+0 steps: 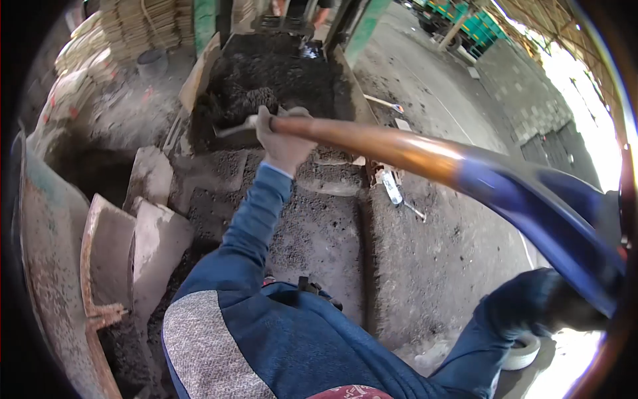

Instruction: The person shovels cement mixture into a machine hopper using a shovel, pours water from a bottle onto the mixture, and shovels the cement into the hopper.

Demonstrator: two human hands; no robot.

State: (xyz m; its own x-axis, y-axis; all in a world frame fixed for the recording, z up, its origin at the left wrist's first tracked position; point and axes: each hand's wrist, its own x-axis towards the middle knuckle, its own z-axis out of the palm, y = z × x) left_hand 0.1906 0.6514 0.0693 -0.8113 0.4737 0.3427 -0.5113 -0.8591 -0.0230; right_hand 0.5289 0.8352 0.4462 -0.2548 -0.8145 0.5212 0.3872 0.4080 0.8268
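Note:
A long shovel (pixel 372 141) with a brown shaft and a blue grip end crosses the view from upper centre to the right edge. My left hand (pixel 286 141), in a pale glove, is closed round the shaft near its metal end. At the lower right my right hand (pixel 579 307) is dark and partly hidden, closed at the blue grip end. The metal end lies low at the front edge of a bin of dark, loose material (pixel 272 73).
Broken slabs (pixel 159 243) lean at the left beside a pit. Stacked sacks (pixel 80 56) stand at the upper left. A bottle (pixel 391 187) lies right of the trench. Another person's hand (pixel 321 16) shows behind the bin. Block stacks (pixel 525 86) and a tyre (pixel 522 354) are at the right.

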